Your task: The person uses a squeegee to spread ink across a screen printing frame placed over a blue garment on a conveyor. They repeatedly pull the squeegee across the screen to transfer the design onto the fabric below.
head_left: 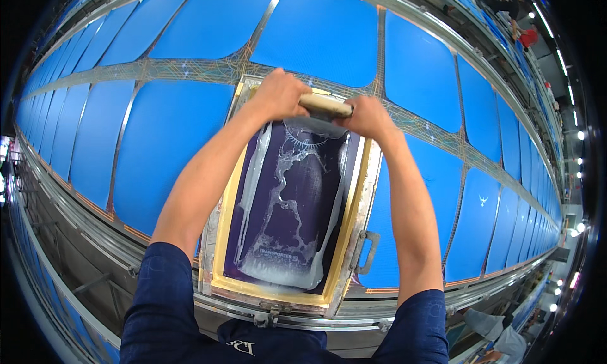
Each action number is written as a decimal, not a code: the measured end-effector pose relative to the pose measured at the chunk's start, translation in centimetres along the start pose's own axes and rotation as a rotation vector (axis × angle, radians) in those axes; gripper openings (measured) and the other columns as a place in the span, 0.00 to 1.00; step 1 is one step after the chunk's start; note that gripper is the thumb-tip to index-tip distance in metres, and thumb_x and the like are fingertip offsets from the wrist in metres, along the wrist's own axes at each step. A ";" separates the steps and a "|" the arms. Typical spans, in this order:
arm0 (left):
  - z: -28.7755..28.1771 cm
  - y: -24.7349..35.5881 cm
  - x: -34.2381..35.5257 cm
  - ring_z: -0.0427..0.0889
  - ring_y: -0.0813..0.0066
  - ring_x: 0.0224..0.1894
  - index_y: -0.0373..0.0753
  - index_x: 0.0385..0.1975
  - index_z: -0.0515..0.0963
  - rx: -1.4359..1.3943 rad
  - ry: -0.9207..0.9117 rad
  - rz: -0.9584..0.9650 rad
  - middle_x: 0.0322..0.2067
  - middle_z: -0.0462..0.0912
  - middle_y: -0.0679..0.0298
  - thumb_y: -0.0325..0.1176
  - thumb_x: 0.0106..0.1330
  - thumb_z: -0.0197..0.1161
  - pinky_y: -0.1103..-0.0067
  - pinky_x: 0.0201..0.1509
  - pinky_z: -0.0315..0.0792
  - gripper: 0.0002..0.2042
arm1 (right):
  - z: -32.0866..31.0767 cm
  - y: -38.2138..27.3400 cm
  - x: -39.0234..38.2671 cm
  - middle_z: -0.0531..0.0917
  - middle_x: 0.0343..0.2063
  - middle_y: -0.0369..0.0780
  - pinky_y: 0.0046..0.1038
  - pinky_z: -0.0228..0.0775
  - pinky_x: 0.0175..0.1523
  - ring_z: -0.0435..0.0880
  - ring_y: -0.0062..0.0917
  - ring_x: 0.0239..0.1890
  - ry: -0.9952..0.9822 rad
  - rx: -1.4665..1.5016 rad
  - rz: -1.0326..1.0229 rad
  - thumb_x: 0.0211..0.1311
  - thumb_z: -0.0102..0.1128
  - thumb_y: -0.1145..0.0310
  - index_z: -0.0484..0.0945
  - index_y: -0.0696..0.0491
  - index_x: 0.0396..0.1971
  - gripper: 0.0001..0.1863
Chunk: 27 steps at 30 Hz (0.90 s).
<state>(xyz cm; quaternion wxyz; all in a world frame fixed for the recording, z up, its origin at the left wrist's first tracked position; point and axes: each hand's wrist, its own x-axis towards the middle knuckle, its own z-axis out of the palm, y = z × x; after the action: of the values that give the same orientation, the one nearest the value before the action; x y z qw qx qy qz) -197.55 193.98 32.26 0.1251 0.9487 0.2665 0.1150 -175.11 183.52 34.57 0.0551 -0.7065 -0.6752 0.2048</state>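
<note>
Nearest, past the navy shirt (278, 339), a metal rail (360, 321) runs along the table's near edge, and the near end of a printing frame (370, 200) lies by it. Yellow tape (220, 263) lines the frame's inner border, and a metal handle (368, 253) juts from its right side. Inside is a dark purple mesh screen (256, 200), with whitish ink (278, 272) pooled at the near end, streaked down both sides and smeared in broken trails up the middle. Toward the frame's far end, a squeegee (326, 105) lies crosswise over the screen. Both arms reach forward to it, the left hand (278, 97) closed round one end of its pale grip, the right hand (369, 116) round the other. Rounded blue panels (171, 152) flank the frame and continue beyond it in two rows, divided by a band (430, 131) of fine coloured lines. Farther off, at right, ceiling lights (562, 62) glow above a walkway.
</note>
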 end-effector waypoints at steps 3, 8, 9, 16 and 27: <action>0.5 -0.5 1.0 0.85 0.54 0.36 0.45 0.36 0.88 -0.043 -0.016 -0.049 0.29 0.87 0.59 0.43 0.45 0.80 0.63 0.47 0.75 0.18 | 0.2 0.5 1.3 0.88 0.31 0.49 0.44 0.79 0.49 0.87 0.47 0.40 -0.035 0.052 0.040 0.47 0.77 0.53 0.88 0.52 0.36 0.21; 1.1 1.1 -1.8 0.85 0.55 0.35 0.45 0.31 0.87 -0.041 0.049 -0.072 0.27 0.86 0.61 0.43 0.46 0.80 0.62 0.43 0.77 0.15 | 1.9 -0.2 -1.1 0.88 0.29 0.48 0.44 0.80 0.45 0.87 0.46 0.36 0.039 -0.002 0.004 0.48 0.77 0.54 0.88 0.50 0.34 0.18; 1.2 2.0 -3.2 0.85 0.56 0.34 0.45 0.30 0.86 -0.047 0.044 -0.064 0.27 0.86 0.62 0.43 0.46 0.80 0.63 0.43 0.76 0.14 | 3.1 -0.4 -2.4 0.88 0.28 0.47 0.44 0.80 0.44 0.87 0.46 0.35 0.082 -0.017 -0.038 0.48 0.77 0.54 0.88 0.49 0.32 0.17; 1.3 12.2 -20.6 0.84 0.62 0.33 0.47 0.24 0.83 -0.137 0.021 -0.016 0.26 0.84 0.65 0.38 0.46 0.77 0.65 0.44 0.70 0.09 | 9.9 -7.8 -20.3 0.85 0.22 0.45 0.42 0.79 0.39 0.86 0.44 0.29 0.123 0.068 -0.091 0.46 0.76 0.61 0.86 0.49 0.27 0.11; 0.3 21.4 -36.4 0.79 0.68 0.39 0.47 0.34 0.84 0.003 0.016 -0.023 0.35 0.83 0.70 0.31 0.38 0.73 0.69 0.45 0.68 0.17 | 13.1 -8.0 -32.7 0.86 0.46 0.50 0.41 0.72 0.58 0.83 0.45 0.51 0.501 0.230 0.229 0.62 0.69 0.54 0.83 0.56 0.48 0.23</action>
<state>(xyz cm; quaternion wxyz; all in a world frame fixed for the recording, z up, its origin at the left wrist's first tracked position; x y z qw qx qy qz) -217.57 156.78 32.80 0.1230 0.9449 0.2785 0.1207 -187.44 149.65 32.55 0.2761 -0.7957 -0.5289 0.1042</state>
